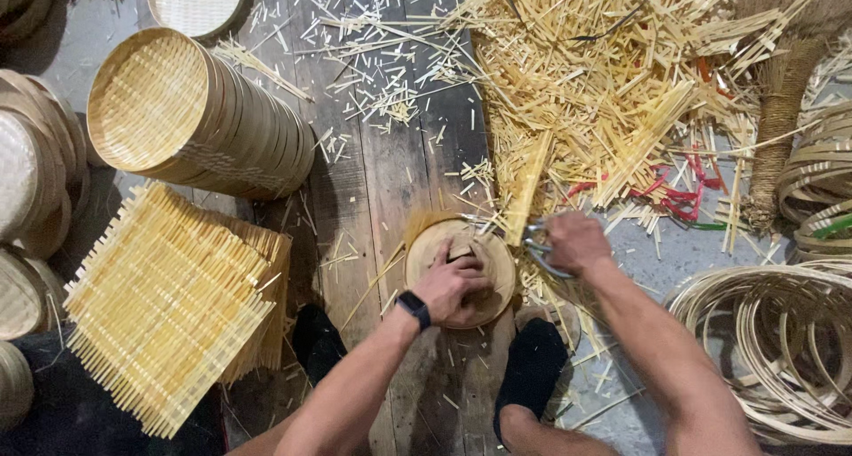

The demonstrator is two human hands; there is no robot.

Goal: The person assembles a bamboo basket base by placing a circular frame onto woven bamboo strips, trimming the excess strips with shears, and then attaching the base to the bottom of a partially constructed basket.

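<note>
Stacked round baskets point(200, 119) on side; square woven mats point(169, 305) piled; bamboo hoops point(781, 341) right; offcut heap point(603, 83).

Pale yellow woven mats point(169, 305), tan basket stack point(200, 114), red strips point(679, 194), black watch point(414, 309)

Bamboo-weaving workshop, work done on the floor. Worn wooden floorboards point(390, 154) littered with cut bamboo splints point(603, 83) across top centre and right. Stack of finished round woven trays point(191, 114) upper left, pile of square woven mats point(169, 305) lower left, coiled bamboo hoops point(781, 341) lower right.
</note>
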